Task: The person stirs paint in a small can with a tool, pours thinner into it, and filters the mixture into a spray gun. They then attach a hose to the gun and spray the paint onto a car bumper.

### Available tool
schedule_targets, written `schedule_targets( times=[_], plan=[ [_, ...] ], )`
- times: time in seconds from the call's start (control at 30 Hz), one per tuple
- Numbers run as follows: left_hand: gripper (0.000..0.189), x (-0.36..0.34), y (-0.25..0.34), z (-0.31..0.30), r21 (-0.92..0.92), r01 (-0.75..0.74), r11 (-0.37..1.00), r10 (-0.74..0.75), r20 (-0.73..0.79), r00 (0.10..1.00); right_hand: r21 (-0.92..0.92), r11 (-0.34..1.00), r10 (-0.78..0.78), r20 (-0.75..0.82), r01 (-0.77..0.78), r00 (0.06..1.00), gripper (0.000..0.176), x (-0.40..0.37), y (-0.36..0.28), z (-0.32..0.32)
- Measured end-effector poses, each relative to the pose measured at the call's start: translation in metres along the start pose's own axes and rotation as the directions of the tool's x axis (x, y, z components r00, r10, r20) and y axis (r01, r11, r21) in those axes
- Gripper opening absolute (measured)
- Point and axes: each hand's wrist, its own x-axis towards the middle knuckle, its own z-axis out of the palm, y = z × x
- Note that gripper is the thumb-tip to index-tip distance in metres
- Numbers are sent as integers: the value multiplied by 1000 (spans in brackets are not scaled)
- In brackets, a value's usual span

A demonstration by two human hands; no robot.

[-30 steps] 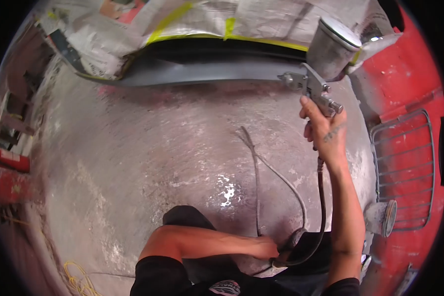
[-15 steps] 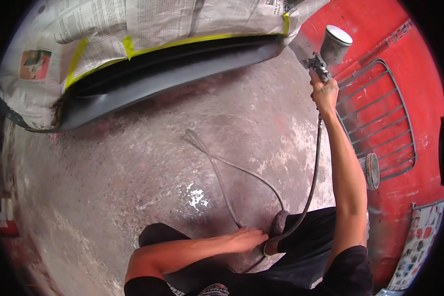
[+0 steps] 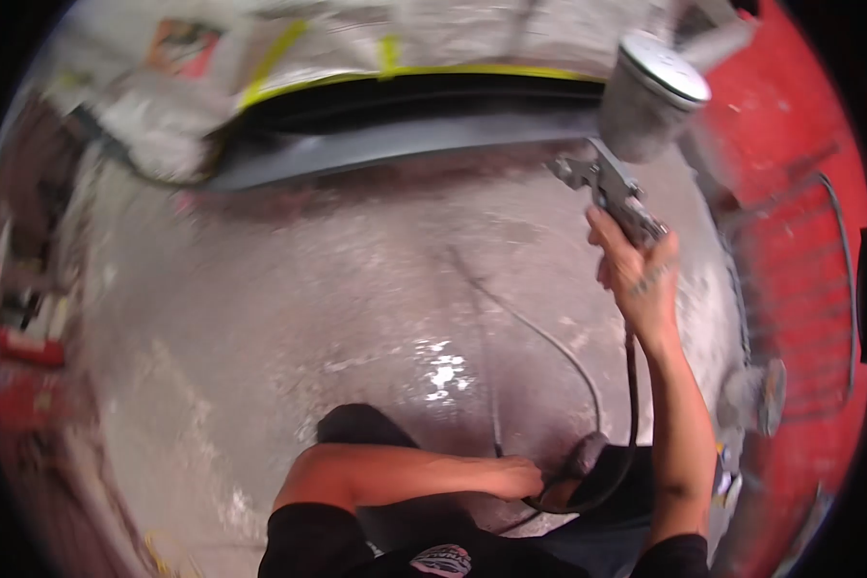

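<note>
My right hand [image 3: 641, 279] is wrapped round the handle of a spray gun [image 3: 615, 191], whose grey cup with a pale lid [image 3: 663, 67] sits on top. The gun's nozzle points left, near the right end of a long grey-black car panel [image 3: 376, 149]. Newspaper sheets [image 3: 472, 39] edged with yellow tape [image 3: 453, 71] cover the area above the panel. An air hose [image 3: 632, 385] runs down from the gun and loops by my knee. Low in front of my body, my left hand [image 3: 512, 476] is closed on the hose, its fingers partly hidden.
More hose [image 3: 549, 342] lies looped on the stained concrete floor [image 3: 289, 289], beside a shiny wet-looking patch [image 3: 443, 371]. On the right, a metal rack [image 3: 850, 289] leans against a red surface, with a can [image 3: 771, 397] near it. Blurred red items [image 3: 29, 347] stand at far left.
My right hand has brought the spray gun lower and closer to me, and it now overlaps the panel's right end. My view has turned, shifting the scene rightward. The left hand stays by my knee.
</note>
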Motion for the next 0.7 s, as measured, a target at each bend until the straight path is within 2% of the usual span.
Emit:
schedule_targets(
  times=[0.03,0.07,0.13,0.2,0.23,0.33,0.37,0.4,0.43,0.47,0.57,0.63,0.7],
  plan=[
    [13,0,2,-4,62,14,998,-18,63,998,37,999,-14,62,12,998,33,-10,-8,17],
    [13,0,-1,0,53,67,996,-69,34,997,30,997,-79,125,76,989,30,-19,-14,30],
    [14,3,-8,6,152,-20,988,-1,137,991,42,988,-154,191,149,969,28,-27,-25,57],
    [14,8,-9,6,165,27,986,-55,167,984,184,966,-226,259,182,939,25,-41,-39,90],
    [14,7,-7,4,183,47,982,-86,211,974,191,961,-252,321,198,913,31,-45,-47,104],
    [17,7,-2,-3,210,76,975,-121,212,970,230,911,-410,408,343,816,37,-53,-62,147],
    [17,8,-2,-1,205,62,977,-107,220,970,275,896,-440,434,349,786,38,-57,-67,157],
    [18,10,-6,6,208,86,974,-121,162,979,311,882,-465,455,354,759,39,-60,-71,163],
    [19,11,-5,7,212,99,972,-125,111,986,365,882,-453,490,298,745,39,-65,-75,163],
    [19,12,-4,8,212,52,976,-83,137,987,407,882,-437,517,238,736,39,-68,-74,155],
    [18,8,0,-5,195,51,980,-90,199,976,335,907,-399,487,256,777,38,-63,-56,131],
    [18,6,1,-6,206,71,976,-118,229,966,159,974,-223,529,162,819,38,-45,-39,99],
    [19,4,2,-5,196,45,980,-89,219,972,230,966,-201,398,115,895,34,-31,-20,70]
  ],
)
